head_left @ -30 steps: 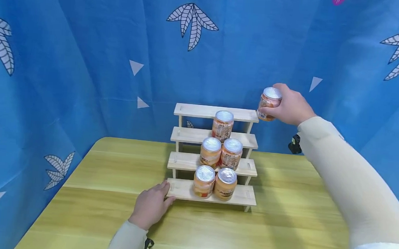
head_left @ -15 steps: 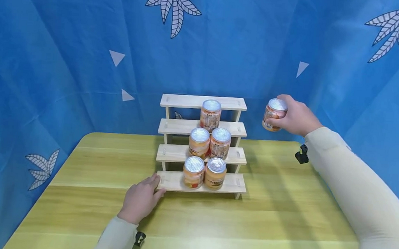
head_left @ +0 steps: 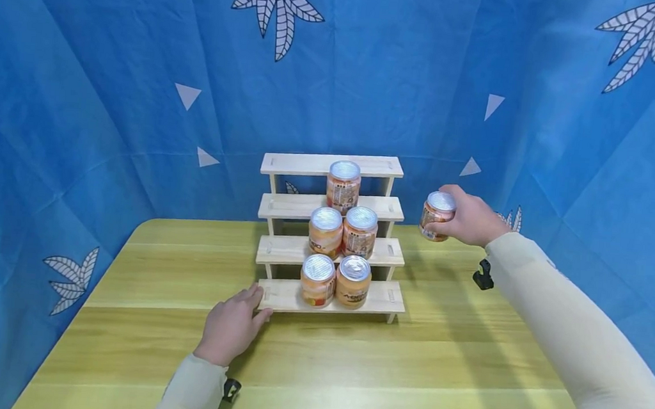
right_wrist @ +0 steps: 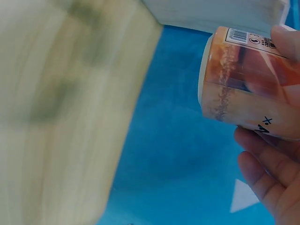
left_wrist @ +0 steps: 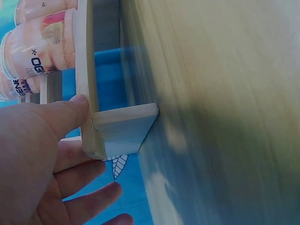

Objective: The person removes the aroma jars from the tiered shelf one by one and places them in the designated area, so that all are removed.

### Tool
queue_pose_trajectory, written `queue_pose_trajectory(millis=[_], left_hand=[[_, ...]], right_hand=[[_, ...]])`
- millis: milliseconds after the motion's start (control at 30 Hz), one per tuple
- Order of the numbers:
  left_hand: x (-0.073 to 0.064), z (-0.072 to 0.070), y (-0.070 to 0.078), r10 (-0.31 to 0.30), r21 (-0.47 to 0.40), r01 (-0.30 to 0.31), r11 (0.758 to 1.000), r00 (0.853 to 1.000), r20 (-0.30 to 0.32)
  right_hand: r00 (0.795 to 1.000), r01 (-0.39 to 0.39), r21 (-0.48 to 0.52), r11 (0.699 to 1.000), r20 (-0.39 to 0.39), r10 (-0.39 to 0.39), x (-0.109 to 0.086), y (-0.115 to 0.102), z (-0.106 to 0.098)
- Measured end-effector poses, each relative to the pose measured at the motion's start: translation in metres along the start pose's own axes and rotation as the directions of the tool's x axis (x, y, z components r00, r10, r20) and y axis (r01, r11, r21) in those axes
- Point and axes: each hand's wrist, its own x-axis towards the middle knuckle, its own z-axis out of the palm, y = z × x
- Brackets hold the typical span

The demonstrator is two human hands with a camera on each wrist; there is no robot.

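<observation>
A wooden four-step display rack (head_left: 285,161) stands on the table. My left hand (head_left: 231,325) pinches the left end of its lowest shelf; in the left wrist view the thumb (left_wrist: 77,105) lies on one face of the board and the fingers reach round the other. To the right of the rack, my right hand (head_left: 471,217) grips an orange-labelled can (head_left: 436,221) with a silver lid, held upright in the air. The right wrist view shows that can (right_wrist: 243,89) between thumb and fingers. Two cans sit on the lowest shelf, including a front right can (head_left: 353,290).
On the second shelf stand two more cans, one being the left can (head_left: 325,235). A single can (head_left: 343,189) is on the third shelf, in front of the top one. A blue patterned curtain (head_left: 373,60) hangs behind the wooden table (head_left: 314,370).
My right hand has moved the can away from the top shelf's right end, outward and down. The head view has shifted. My left hand stays on the lowest shelf.
</observation>
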Motion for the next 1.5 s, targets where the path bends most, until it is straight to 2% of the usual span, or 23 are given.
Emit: queue_pose_trajectory(millis=[267, 567, 967, 1133, 1500], left_hand=[[0.000, 0.000, -0.001, 0.005, 0.005, -0.005, 1.000, 1.000, -0.008], [0.009, 0.003, 0.002, 0.046, 0.013, -0.045, 0.999, 0.999, -0.030], [0.001, 0.004, 0.004, 0.021, 0.009, -0.021, 1.000, 1.000, -0.006], [0.001, 0.004, 0.003, 0.024, 0.010, -0.024, 1.000, 1.000, -0.017], [0.001, -0.001, 0.001, 0.021, 0.014, -0.020, 1.000, 1.000, -0.021]], right_hand=[[0.998, 0.024, -0.008, 1.000, 0.056, -0.024, 0.002, 0.008, 0.028], [0.996, 0.018, -0.002, 1.000, 0.089, -0.017, 0.000, 0.020, 0.041], [0.991, 0.021, -0.020, 1.000, 0.133, -0.018, 0.002, 0.034, 0.081], [0.992, 0.054, -0.012, 0.998, 0.117, -0.052, 0.002, 0.037, 0.093], [0.995, 0.056, 0.023, 0.998, 0.085, -0.058, 0.006, 0.042, 0.106]])
